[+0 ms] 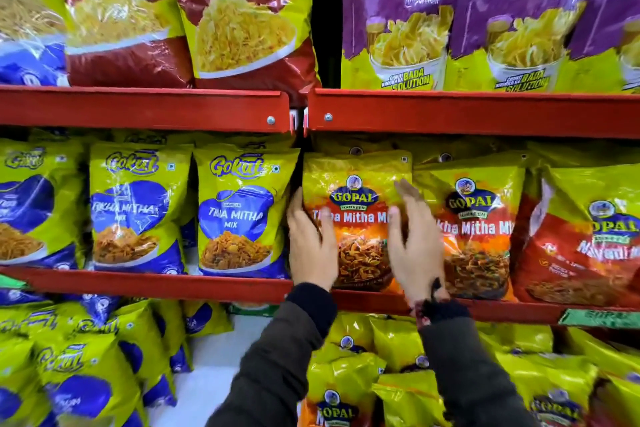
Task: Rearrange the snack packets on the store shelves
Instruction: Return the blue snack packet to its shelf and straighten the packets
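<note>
A yellow and orange Gopal Tikha Mitha Mix packet stands upright on the red middle shelf, at the left end of the right bay. My left hand presses against its left edge, fingers curled around the side. My right hand lies flat on its right front, fingers spread and pointing up, slightly blurred. A second packet of the same mix stands right beside it, and a red Gopal packet follows on the right.
Blue and yellow Gokul Tikha Mitha packets fill the left bay of the same shelf. Above are Nylon Chevda bags and purple Papdi Gathiya bags. The lower shelf holds several loose Gokul and Gopal packets.
</note>
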A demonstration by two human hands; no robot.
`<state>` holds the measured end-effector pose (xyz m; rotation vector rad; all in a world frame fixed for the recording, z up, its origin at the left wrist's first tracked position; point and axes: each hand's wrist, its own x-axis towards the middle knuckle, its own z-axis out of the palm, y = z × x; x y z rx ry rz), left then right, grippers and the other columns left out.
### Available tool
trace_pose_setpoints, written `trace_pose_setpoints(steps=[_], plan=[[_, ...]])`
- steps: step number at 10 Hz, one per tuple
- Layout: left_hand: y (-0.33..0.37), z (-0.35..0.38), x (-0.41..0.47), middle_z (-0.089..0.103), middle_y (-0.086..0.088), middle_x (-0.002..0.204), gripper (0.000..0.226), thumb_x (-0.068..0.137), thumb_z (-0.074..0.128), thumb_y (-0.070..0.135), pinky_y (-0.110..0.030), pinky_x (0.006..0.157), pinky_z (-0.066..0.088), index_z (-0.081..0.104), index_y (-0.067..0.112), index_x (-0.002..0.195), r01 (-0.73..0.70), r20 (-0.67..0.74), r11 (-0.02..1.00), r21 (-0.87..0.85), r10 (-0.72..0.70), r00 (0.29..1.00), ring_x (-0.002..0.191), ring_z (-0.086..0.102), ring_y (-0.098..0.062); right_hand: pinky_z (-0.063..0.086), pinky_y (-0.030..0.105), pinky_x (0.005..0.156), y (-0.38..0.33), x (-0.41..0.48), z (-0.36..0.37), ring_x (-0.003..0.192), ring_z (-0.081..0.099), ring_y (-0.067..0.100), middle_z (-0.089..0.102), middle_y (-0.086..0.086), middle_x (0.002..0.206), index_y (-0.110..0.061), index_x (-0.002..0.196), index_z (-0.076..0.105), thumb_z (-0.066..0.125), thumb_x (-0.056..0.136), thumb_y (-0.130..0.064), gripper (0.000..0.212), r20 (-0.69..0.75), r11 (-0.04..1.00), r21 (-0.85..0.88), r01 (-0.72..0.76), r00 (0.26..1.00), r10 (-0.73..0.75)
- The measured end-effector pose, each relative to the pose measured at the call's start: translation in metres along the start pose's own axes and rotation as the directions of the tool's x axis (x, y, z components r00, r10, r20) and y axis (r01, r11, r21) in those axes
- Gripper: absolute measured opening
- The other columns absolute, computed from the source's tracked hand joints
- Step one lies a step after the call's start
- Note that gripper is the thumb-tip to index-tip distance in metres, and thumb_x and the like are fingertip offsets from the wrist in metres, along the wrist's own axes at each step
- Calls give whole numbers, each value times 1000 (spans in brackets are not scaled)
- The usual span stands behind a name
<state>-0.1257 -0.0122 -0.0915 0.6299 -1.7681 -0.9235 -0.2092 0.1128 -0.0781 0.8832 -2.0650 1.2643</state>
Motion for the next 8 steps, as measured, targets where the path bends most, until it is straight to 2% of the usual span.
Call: trace_pose_setpoints(steps=[1, 2, 3, 5, 6, 7, 8], plan=[[-16, 6, -29, 12, 1, 167, 58, 101, 30, 42, -31, 125, 8, 18, 24, 155, -230, 93, 936, 265, 213, 973, 155, 6, -14, 11, 33, 127, 4, -31, 25, 156, -3, 13, 10, -9, 167, -25, 156, 20, 33, 105, -35, 54, 153, 984, -78, 159, 977, -146], [-29, 8, -34, 5, 0, 168, 56, 102, 27, 37, -45, 127, 7, 18, 23, 156, -353, 233, 875, 333, 286, 929, 155, -4, -16, 7, 48, 126, 13, -41, 41, 156, -8, 22, 3, -6, 168, -26, 157, 14, 29, 104, -37, 56, 203, 961, -193, 200, 966, -160], [-32, 6, -30, 5, 0, 168, 55, 103, 30, 34, -50, 126, 8, 18, 26, 156, -377, 273, 864, 333, 295, 916, 156, -5, -18, 8, 50, 126, 17, -40, 44, 156, -6, 23, 4, -6, 168, -29, 157, 14, 27, 104, -38, 55, 218, 945, -247, 215, 962, -162], [-30, -9, -31, 1, -1, 168, 58, 103, 25, 39, -49, 127, 7, 10, 24, 157, -412, 334, 840, 354, 297, 894, 155, -7, -18, 8, 51, 126, 7, -46, 37, 156, -7, 21, 1, -7, 168, -28, 158, 8, 23, 104, -42, 57, 201, 927, -329, 178, 973, -116], [-24, -37, -33, 0, 0, 168, 59, 103, 26, 37, -48, 127, 10, 8, 23, 157, -451, 343, 836, 312, 343, 874, 155, -6, -17, 8, 50, 126, -13, -59, 24, 156, -5, 19, 3, -8, 168, -26, 158, 10, 24, 104, -45, 59, 164, 937, -317, 147, 981, -98], [-10, -82, -33, 1, -1, 168, 59, 103, 28, 34, -48, 127, 9, 9, 22, 157, -521, 316, 808, 276, 435, 843, 156, -5, -18, 8, 50, 126, -54, -74, 13, 156, -4, 21, 6, -7, 168, -23, 158, 13, 25, 104, -44, 59, 96, 947, -272, 174, 983, -153], [22, -126, -10, 5, -4, 168, 59, 102, 29, 34, -48, 127, 6, 13, 20, 157, -570, 227, 762, 307, 523, 821, 156, -3, -20, 10, 52, 125, -108, -63, 2, 156, -2, 22, 9, -5, 167, -21, 157, 17, 29, 104, -41, 58, 15, 933, -281, 223, 974, -228]])
